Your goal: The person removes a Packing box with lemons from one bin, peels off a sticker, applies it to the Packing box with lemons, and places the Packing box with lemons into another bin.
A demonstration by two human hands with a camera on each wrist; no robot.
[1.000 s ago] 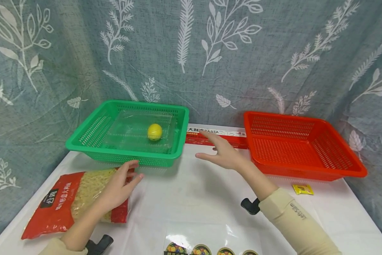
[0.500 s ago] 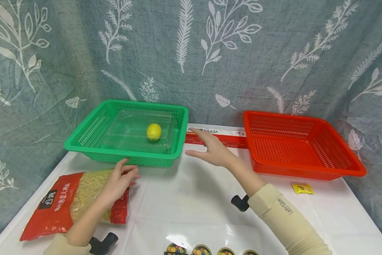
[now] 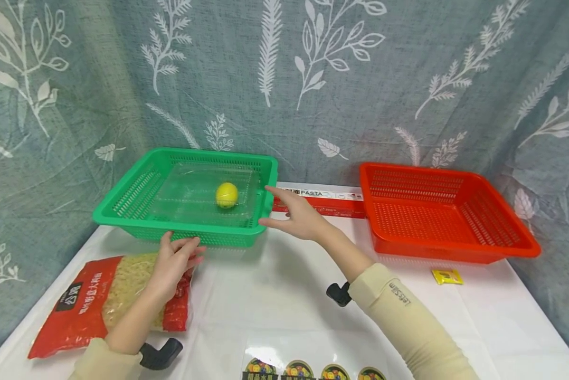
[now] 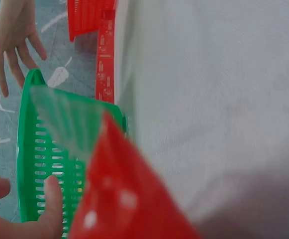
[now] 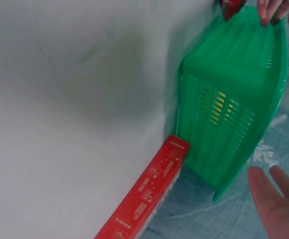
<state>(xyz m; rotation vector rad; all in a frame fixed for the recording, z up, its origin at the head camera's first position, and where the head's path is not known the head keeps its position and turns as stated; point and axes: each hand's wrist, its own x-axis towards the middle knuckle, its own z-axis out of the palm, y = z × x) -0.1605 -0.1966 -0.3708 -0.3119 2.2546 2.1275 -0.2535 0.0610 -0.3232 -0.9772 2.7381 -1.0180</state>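
Note:
In the head view a green plastic basket (image 3: 227, 232) stands at the back left. Inside it lie a clear plastic box (image 3: 185, 184) and a round yellow thing (image 3: 226, 195), whose kind I cannot tell. My left hand (image 3: 172, 264) is at the basket's front rim, fingers spread and loosely bent, above the end of a red bag of pasta (image 3: 127, 279). At the right rim is my right hand (image 3: 299, 215), thumb and fingers apart with nothing between them. The right wrist view shows that hand's fingers (image 5: 266, 194) apart from the basket wall (image 5: 224, 104).
A red basket (image 3: 417, 224) stands at the back right, with a small yellow packet (image 3: 447, 276) in front of it. Between the baskets lies a long red and white pasta box (image 3: 332, 207). A clear sheet with round fruit labels (image 3: 299, 369) lies at the front edge.
My right hand has moved left from the middle of the table to the green basket's right rim. My left hand has shifted slightly toward its front rim. The basket has stayed in place.

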